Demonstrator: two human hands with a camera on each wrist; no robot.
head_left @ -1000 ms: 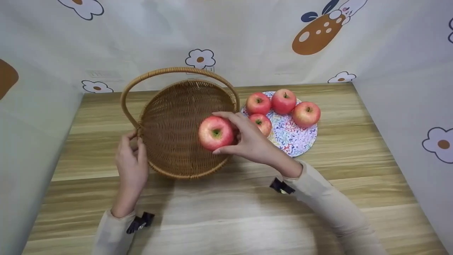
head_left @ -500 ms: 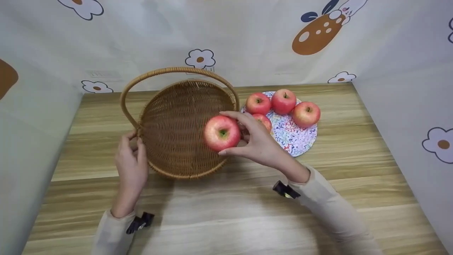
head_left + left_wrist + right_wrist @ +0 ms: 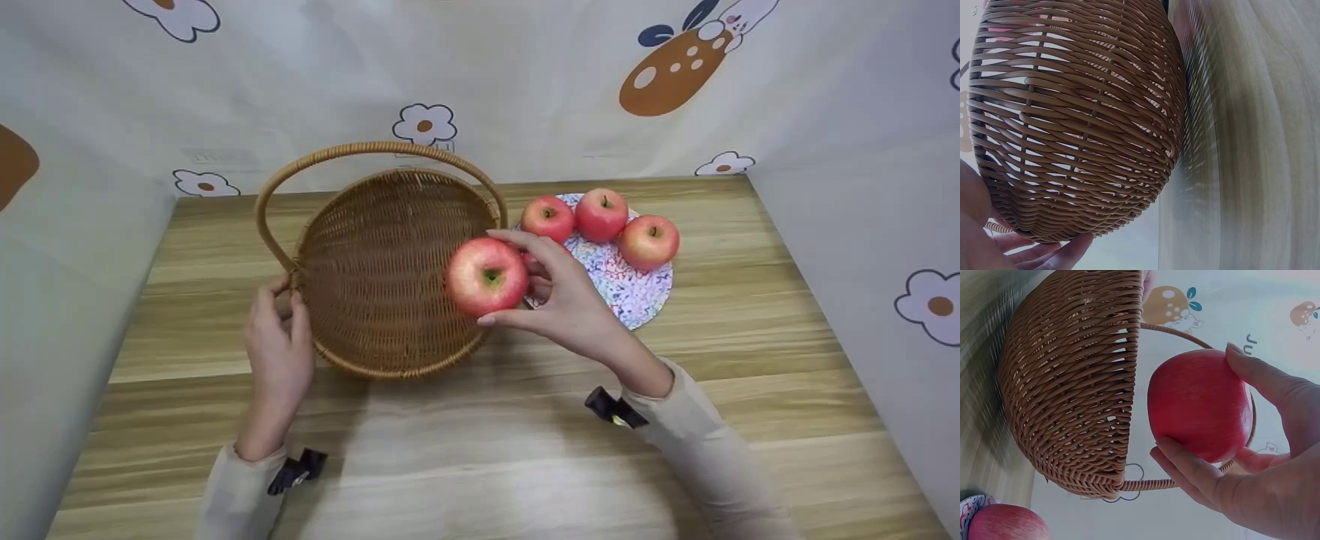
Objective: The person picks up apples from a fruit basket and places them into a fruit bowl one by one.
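A brown wicker basket (image 3: 382, 285) with an arched handle stands on the table, its woven inside visible. My left hand (image 3: 281, 341) grips its left rim by the foot of the handle; in the left wrist view, fingers lie against the outer weave. Over the basket's right rim, my right hand (image 3: 570, 307) holds a red apple (image 3: 487, 277) between thumb and fingers. The right wrist view has this apple (image 3: 1202, 405) raised above the rim level, apart from the weave. To the right, several apples (image 3: 602, 215) sit on a round multicoloured plate (image 3: 630, 296); my right hand mostly hides one.
The wood-grain table (image 3: 750, 315) extends in front and to the right. A pale patterned wall covering (image 3: 525, 90) closes off the back and both sides. Dark cameras (image 3: 615, 407) are worn on both wrists.
My right hand has moved the apple rightward, from over the basket's inside toward its right rim, and the apple looks slightly larger. The left hand and basket have stayed put.
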